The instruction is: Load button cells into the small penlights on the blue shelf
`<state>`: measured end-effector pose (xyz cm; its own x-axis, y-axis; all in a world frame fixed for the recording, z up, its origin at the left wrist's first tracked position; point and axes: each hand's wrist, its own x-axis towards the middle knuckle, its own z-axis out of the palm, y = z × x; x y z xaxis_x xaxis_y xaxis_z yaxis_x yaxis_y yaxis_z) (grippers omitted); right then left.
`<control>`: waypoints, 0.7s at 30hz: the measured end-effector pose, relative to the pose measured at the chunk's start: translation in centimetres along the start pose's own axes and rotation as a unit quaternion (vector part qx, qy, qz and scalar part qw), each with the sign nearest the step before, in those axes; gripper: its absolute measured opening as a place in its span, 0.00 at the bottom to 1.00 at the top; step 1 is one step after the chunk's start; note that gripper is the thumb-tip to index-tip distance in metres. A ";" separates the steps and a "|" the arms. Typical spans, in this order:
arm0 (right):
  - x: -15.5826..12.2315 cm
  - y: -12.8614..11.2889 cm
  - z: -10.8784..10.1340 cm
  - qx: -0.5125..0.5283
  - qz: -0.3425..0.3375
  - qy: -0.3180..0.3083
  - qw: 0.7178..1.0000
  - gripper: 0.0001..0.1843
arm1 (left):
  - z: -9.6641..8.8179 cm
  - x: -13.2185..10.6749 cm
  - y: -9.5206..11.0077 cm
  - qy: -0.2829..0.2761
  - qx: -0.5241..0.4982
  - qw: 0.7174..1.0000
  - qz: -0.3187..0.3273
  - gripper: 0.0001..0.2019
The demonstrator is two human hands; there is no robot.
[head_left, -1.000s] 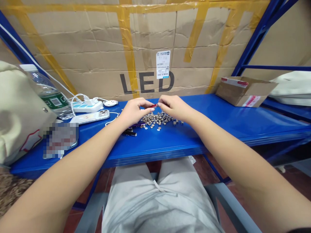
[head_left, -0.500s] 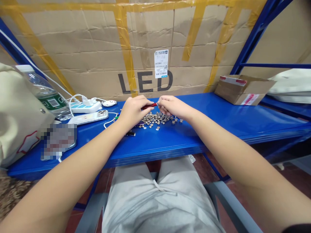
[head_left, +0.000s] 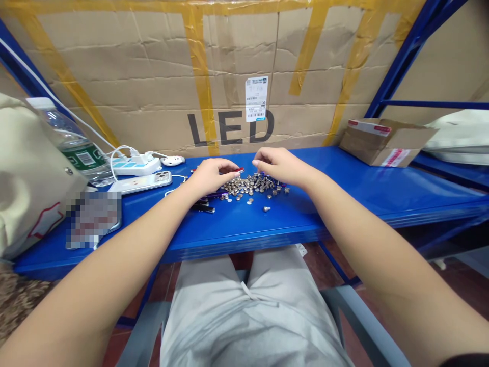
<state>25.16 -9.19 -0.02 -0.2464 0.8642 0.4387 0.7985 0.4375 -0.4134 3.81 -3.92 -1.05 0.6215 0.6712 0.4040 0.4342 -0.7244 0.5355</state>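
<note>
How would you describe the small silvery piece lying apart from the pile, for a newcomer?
Find the blue steel shelf below the brown carton printed LED. On it lies a heap of small silvery metal pieces. The lone stud-shaped piece sits on bare blue in front of the heap's right end, farther out than any other stray.

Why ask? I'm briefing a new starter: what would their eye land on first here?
The bright blue metal shelf stands out first, with a cardboard carton printed LED behind it, crossed by yellow tape. At the shelf's middle lies a heap of small metal studs. Above it, the left hand pinches a small red rod, while the right hand hovers open.
</note>
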 end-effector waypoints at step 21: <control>-7.5 -1.9 2.0 -0.157 -0.038 -0.063 0.985 0.14 | 0.7 0.4 -1.5 -0.015 -0.107 0.994 0.008 0.14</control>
<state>24.41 -15.99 -4.12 -0.3625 0.8642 0.3490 0.9007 0.4210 -0.1071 3.86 -2.64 -2.19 0.6487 0.6517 0.3930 0.2763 -0.6829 0.6762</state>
